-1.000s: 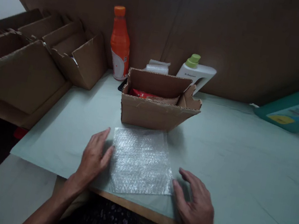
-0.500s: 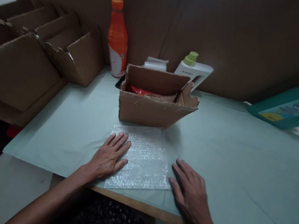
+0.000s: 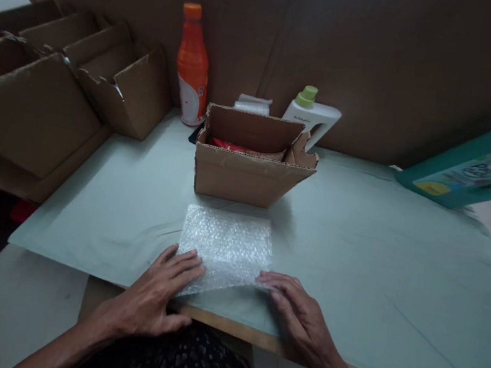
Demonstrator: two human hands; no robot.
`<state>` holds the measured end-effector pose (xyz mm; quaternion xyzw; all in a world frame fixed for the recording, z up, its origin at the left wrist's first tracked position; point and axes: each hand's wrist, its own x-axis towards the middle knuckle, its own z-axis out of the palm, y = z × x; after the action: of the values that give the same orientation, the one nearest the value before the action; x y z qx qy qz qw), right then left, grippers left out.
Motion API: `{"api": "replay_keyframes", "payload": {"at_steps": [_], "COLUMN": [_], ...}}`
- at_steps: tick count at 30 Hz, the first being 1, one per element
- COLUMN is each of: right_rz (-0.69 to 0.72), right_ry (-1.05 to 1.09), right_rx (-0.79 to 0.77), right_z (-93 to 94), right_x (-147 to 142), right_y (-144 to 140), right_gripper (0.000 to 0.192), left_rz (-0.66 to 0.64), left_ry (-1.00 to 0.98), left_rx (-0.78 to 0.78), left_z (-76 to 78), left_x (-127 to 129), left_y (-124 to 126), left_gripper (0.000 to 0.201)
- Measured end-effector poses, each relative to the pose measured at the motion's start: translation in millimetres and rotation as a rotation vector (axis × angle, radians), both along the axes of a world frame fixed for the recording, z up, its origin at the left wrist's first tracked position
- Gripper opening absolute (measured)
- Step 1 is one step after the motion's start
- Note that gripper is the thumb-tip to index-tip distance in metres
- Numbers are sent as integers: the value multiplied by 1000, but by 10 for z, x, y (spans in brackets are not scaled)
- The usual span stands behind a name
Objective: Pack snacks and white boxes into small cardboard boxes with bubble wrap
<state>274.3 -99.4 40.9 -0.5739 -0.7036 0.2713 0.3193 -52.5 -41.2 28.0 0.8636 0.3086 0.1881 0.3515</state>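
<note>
A clear sheet of bubble wrap (image 3: 227,237) lies on the cloth-covered table in front of me, its near part lifted or folded toward the right. My left hand (image 3: 162,289) rests on the wrap's near-left corner with fingers stretched out and thumb apart, close to the table edge. At the near-right corner, my right hand (image 3: 299,315) pinches the wrap's edge between thumb and fingers. Just beyond the sheet stands an open cardboard box (image 3: 237,176), with a red packet (image 3: 228,145) partly visible inside.
Behind the box stand an orange bottle (image 3: 193,68) and a white bottle with a green cap (image 3: 311,116). Divided cardboard bins (image 3: 32,110) occupy the left side. A large teal bottle (image 3: 480,160) stands at the right. The table's front edge (image 3: 240,331) runs near my hands.
My left hand has slid back toward me and the near-left corner. My right hand has moved left onto the wrap and taken its edge, and the near part has come up.
</note>
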Motion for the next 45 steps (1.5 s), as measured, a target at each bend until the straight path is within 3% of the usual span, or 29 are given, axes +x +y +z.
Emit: {"api": "replay_keyframes", "payload": {"at_steps": [2, 4, 6, 7, 10, 14, 19, 25, 30, 34, 36, 39, 42, 45], "right_rz": [-39, -30, -49, -88, -276, -424, -405, -406, -381, -397, -408, -345, -234, -176], "right_ry": [121, 198, 202, 184, 141, -5, -313, -278, -427, -576, -630, -632, -498, -444], "right_rx": [-125, -206, -218, -215, -197, -68, 159, 158, 210, 217, 213, 227, 251, 264], "right_z": [53, 41, -25, -71, -213, -364, -442, -405, -402, -369, -376, -409, -389, -293], "right_x": [7, 3, -25, -49, -137, -209, -220, -224, -172, -91, -60, -49, -72, -138], "right_y": [-30, -50, -54, -49, -4, 104, 173, 113, 99, 195, 263, 338, 418, 656], "right_gripper": [25, 37, 60, 60, 39, 42, 36, 33, 38, 50, 54, 35, 16, 8], "left_rz": [148, 301, 401, 432, 496, 576, 572, 505, 486, 505, 484, 400, 388, 525], "left_ry": [-80, -129, -107, -92, -55, 84, 328, 338, 472, 483, 500, 513, 438, 258], "left_rx": [-17, -83, -181, -221, -271, -173, 0, 110, 56, 122, 127, 80, 50, -80], "left_z": [-53, -88, -86, -76, -47, -56, -83, -64, -26, 23, 58, 97, 90, 34], "left_x": [-22, -8, 38, 67, 160, 266, 355, 385, 437, 457, 464, 479, 456, 367], "left_y": [-25, -3, 49, 81, 188, 315, 390, 473, 543, 601, 664, 763, 736, 489], "left_gripper": [37, 22, 20, 22, 28, 26, 24, 19, 10, 51, 59, 35, 9, 23]}}
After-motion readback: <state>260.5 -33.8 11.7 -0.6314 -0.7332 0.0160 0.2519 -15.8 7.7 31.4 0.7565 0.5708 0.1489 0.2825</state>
